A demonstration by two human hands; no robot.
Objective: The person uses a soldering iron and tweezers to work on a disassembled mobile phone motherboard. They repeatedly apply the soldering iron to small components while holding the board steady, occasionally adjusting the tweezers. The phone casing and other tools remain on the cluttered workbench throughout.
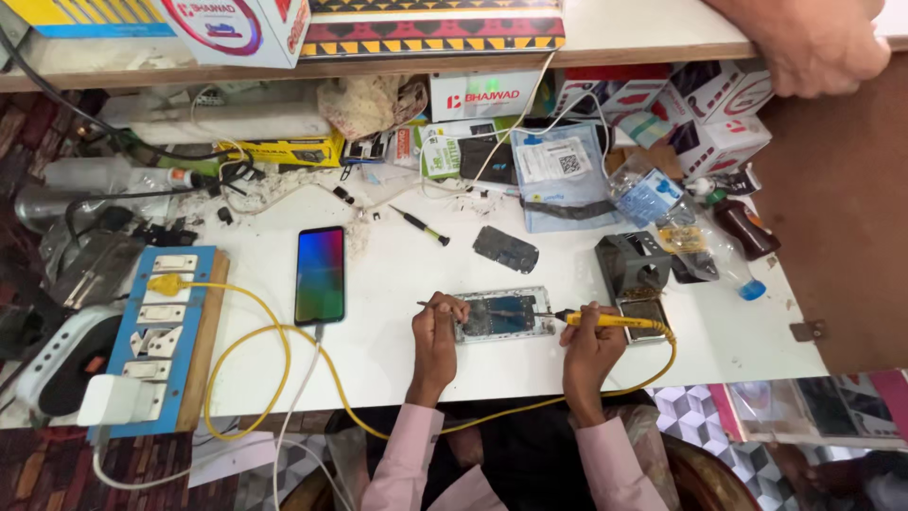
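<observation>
White bench (530, 364), pretty cluttered, tiled floor peeking out at 5 o'clock. Wooden shelf (605, 47) up at 12 with a white-and-red box (236, 28). More white-red boxes (719, 114) at 2 o'clock, yellow carton (284, 149) at 11, blue switchboard (165, 331) at 9. Opened phone (503, 315) dead center. Left hand (435, 326) pinching a thin tool on it, right hand (591, 341) gripping a yellow soldering iron (610, 321). Lit-up phone (320, 274) lying just left.
</observation>
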